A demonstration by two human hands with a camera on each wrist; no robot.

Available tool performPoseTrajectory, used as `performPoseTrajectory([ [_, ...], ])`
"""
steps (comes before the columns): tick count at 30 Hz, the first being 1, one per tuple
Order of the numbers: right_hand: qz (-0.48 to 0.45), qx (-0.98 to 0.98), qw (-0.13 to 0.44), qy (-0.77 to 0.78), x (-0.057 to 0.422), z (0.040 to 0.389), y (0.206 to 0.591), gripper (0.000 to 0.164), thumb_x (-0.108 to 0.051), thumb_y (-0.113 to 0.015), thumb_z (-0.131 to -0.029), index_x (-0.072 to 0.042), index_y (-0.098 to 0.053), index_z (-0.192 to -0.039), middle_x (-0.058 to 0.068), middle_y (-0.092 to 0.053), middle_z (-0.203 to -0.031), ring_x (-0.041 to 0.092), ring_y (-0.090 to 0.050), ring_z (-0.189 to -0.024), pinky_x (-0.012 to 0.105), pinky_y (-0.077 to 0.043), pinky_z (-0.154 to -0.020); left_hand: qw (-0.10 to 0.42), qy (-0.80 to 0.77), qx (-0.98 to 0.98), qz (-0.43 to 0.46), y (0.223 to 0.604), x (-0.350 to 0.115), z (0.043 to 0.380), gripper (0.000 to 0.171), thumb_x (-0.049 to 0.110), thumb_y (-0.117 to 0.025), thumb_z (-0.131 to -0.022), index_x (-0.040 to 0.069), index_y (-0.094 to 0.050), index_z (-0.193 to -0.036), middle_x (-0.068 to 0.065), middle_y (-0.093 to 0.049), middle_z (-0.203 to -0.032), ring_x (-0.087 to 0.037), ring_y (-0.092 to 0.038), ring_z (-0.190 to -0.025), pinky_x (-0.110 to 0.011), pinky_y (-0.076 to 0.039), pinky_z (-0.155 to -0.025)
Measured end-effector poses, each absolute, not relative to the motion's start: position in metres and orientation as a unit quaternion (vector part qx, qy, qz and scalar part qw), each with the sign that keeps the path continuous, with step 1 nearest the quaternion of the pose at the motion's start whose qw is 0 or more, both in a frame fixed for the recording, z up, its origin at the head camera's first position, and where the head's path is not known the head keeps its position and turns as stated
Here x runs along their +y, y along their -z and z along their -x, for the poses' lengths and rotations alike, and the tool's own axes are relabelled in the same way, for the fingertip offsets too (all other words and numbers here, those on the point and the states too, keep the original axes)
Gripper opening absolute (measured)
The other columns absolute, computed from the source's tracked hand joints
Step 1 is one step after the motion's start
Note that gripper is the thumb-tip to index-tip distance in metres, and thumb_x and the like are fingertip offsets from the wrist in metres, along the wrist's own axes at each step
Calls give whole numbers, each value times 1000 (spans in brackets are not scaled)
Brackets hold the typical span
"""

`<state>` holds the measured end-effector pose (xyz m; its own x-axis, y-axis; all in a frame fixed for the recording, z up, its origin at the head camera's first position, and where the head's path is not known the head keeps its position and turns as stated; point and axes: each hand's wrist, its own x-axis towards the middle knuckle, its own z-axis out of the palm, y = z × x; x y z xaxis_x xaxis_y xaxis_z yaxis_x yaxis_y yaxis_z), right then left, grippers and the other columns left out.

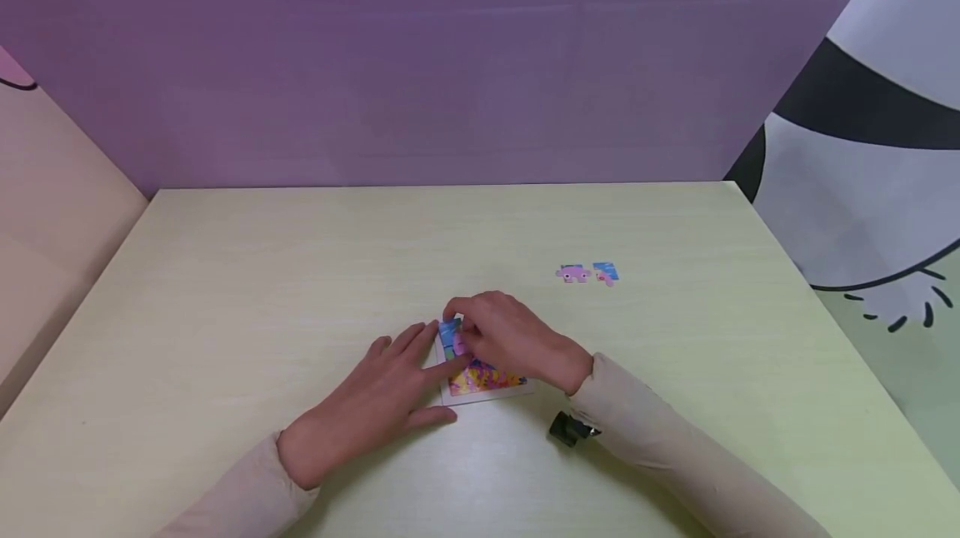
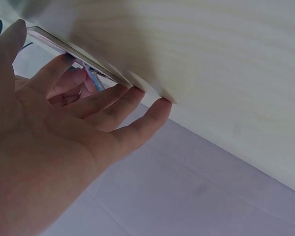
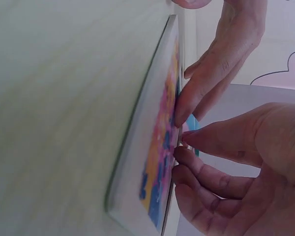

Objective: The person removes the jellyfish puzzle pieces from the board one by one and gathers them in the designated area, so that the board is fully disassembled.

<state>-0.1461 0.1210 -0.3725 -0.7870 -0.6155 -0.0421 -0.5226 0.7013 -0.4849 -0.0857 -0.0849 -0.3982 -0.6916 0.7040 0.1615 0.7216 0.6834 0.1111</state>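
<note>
A small jigsaw puzzle in a white-rimmed tray (image 1: 491, 395) lies on the table, its lower part filled with yellow, pink and blue picture. My left hand (image 1: 390, 388) rests at the tray's left side with fingers spread; its index finger reaches over the puzzle. In the left wrist view, other fingertips (image 2: 164, 102) touch the tabletop beside the tray edge (image 2: 78, 51). My right hand (image 1: 517, 338) bends over the upper part of the tray, pinching a blue-and-pink puzzle piece (image 3: 191, 123) between thumb and fingers. The piece (image 2: 95, 80) is tilted and mostly hidden.
Two loose puzzle pieces lie behind and right of the tray: a pink one with eyes (image 1: 573, 273) and a blue-and-pink one (image 1: 606, 272). A black device (image 1: 572, 429) sits under the right wrist. A purple wall (image 1: 450, 63) rises behind the pale table (image 1: 262, 271).
</note>
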Motion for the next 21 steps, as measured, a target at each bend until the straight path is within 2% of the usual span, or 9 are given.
performPoseTrajectory([
  [4,314,914,107,235,119,147,374,24,-3,-63,-92,-12,-67,-113,-6,-70,-83,11,-60,-85,36,-47,-92,55,81,-916,389,399,-87,85,63,57,-67,-88,30,-56,-144,-22,-44,-147,-37,-46,-132,-55,-48,-87],
  [16,308,901,136,273,123,150,373,23,-6,-69,-91,-11,-68,-114,-1,-72,-94,11,-65,-85,28,-52,-82,37,88,-918,384,400,-88,85,63,58,-66,-89,29,-55,-144,-24,-43,-149,-39,-45,-133,-59,-46,-90],
  [21,314,893,140,291,124,152,373,23,-5,-68,-92,-11,-68,-115,-1,-73,-94,9,-65,-83,27,-53,-80,50,83,-917,388,400,-88,88,63,58,-67,-88,29,-56,-143,-22,-44,-148,-38,-46,-133,-56,-48,-87],
])
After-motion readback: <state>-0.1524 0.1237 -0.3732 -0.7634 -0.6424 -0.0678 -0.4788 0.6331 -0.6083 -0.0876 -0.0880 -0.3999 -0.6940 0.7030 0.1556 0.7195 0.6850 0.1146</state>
